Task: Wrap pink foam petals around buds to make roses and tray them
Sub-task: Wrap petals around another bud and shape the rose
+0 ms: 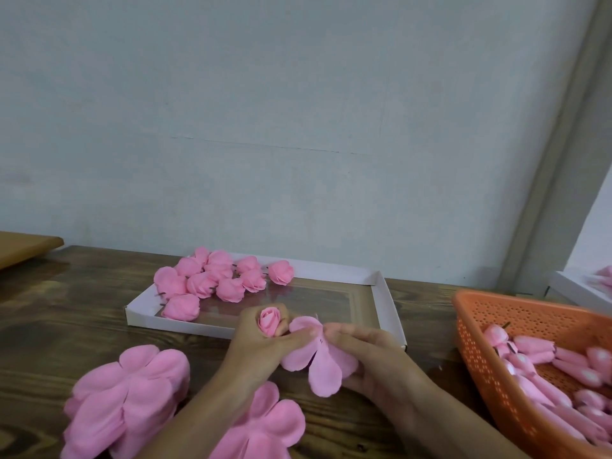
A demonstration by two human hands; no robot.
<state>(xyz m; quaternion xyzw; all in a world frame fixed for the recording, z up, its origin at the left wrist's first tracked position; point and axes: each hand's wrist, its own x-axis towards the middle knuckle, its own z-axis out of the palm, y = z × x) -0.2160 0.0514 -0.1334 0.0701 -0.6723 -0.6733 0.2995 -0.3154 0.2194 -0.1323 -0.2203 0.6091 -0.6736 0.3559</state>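
Note:
My left hand (261, 346) grips a pink rose bud (269, 321), which stands upright between its fingers. Beside it my right hand (371, 356) holds a flat pink foam petal piece (319, 359) with several lobes; its fingers curl under the piece and the thumb lies on top. My left thumb also touches this petal piece. Behind my hands lies a shallow white tray (384, 303) with several finished pink roses (212, 281) clustered in its left part.
A stack of pink petal pieces (129, 395) lies on the wooden table at the front left, another (265, 425) under my left forearm. An orange perforated basket (516, 329) of pink buds (543, 366) stands at the right. A second white tray (576, 289) sits behind it.

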